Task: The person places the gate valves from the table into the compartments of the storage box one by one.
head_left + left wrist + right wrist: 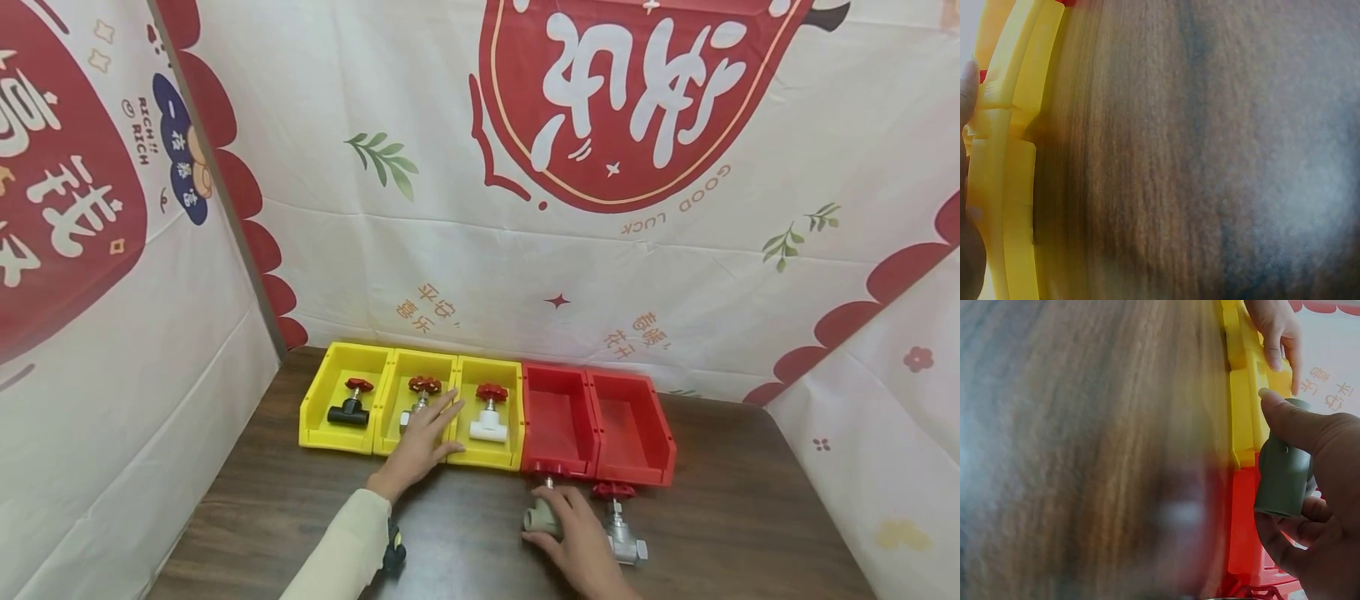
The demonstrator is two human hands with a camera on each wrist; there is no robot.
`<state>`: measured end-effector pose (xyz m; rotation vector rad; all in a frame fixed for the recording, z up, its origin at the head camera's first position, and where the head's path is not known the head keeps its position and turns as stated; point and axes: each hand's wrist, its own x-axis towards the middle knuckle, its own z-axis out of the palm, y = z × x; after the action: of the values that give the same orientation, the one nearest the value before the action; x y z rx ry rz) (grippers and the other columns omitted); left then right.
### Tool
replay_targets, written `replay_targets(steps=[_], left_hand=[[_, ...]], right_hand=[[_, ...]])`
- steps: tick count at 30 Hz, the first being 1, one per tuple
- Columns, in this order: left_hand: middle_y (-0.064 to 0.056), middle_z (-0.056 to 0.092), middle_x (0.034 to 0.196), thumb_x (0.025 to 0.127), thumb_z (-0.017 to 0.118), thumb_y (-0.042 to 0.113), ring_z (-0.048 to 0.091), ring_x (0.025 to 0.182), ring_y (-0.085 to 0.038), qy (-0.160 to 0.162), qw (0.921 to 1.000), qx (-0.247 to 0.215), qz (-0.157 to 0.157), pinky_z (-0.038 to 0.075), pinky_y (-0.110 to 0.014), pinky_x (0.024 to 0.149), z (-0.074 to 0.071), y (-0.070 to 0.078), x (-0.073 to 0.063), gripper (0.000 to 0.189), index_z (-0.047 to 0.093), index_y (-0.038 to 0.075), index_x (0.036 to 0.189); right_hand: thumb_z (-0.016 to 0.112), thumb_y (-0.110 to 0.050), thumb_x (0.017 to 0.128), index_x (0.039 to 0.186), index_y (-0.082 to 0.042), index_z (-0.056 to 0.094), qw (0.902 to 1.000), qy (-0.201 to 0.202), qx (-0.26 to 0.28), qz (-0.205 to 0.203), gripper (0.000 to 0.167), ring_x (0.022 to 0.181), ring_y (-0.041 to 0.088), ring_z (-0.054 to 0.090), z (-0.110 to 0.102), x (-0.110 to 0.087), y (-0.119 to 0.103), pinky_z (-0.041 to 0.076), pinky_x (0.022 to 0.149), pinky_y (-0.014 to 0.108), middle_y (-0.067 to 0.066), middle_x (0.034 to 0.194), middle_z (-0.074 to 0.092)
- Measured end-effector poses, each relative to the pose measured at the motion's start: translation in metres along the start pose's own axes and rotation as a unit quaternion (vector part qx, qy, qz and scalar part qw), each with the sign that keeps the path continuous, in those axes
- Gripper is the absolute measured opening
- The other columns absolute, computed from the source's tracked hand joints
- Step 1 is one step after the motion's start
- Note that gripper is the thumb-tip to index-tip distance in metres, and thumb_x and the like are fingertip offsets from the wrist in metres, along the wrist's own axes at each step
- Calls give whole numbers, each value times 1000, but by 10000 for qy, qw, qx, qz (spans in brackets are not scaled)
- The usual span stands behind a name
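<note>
My right hand (579,537) grips a grey-green valve (540,520) by its pipe body, close in front of the red bins. Its thumb and curled fingers show round the valve body (1282,481) in the right wrist view. A silver metal valve (624,542) with a red handwheel lies on the table just right of that hand. My left hand (422,446) rests with extended, spread fingers over the middle and right yellow bins, holding nothing. Partly hidden behind it is a metal valve (424,385) with a red wheel. A white valve (488,427) sits in the right yellow bin.
The left yellow bin (307,425) contains a black valve (348,412). Two red bins (558,417) adjoin the yellow ones in one row along the back of the brown wooden table (457,542). Printed cloth (450,233) hangs behind and at both sides.
</note>
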<state>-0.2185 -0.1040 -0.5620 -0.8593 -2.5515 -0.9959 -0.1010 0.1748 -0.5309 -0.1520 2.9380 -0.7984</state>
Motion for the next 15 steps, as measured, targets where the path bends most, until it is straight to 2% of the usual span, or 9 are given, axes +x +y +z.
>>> replay_targets(steps=[6, 15], left_hand=[[-6, 28, 154, 81, 73, 34, 33, 135, -32, 81, 9999, 18, 84, 21, -64, 105, 1, 0, 0, 75, 41, 6, 144], [-7, 28, 154, 81, 72, 34, 34, 134, -33, 141, 9998, 17, 171, 21, -64, 105, 0, -1, 0, 76, 41, 7, 145]], right_hand=[[81, -45, 72, 123, -31, 58, 9998, 103, -120, -136, 58, 92, 16, 52, -5, 2, 0, 52, 77, 43, -1, 113, 50], [84, -42, 70, 125, -30, 59, 9981, 393, -352, -331, 60, 93, 18, 52, -12, 9, -3, 53, 79, 43, 0, 113, 51]])
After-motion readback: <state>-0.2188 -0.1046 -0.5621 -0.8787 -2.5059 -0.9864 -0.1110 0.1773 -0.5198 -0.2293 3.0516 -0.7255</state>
